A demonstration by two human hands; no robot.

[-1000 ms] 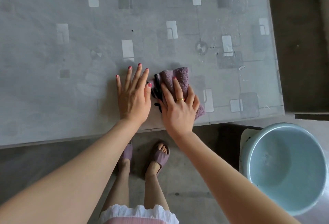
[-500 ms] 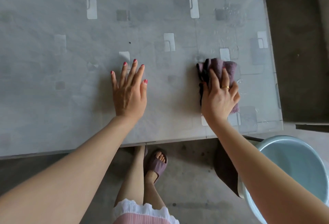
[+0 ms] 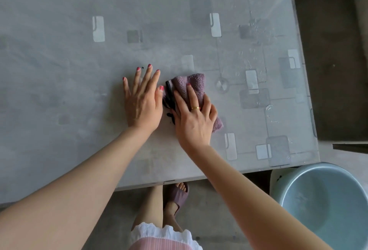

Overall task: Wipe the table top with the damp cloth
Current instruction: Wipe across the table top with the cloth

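A grey table top with a pattern of pale squares fills most of the view. On it lies a folded purple cloth with a dark edge on its left side. My right hand presses flat on the cloth, fingers spread over it, a gold ring on one finger. My left hand lies flat and open on the bare table just left of the cloth, its thumb almost touching the cloth's dark edge. Water drops and streaks glisten on the table's right part.
A pale blue basin stands on the floor at the lower right, beside the table's near right corner. The table's right edge borders a dark floor strip. My legs and a purple slipper show below the table's near edge.
My right hand slid the cloth out to the right half a second ago and has now swept it back left, next to my left hand. My left hand stayed flat on the table.
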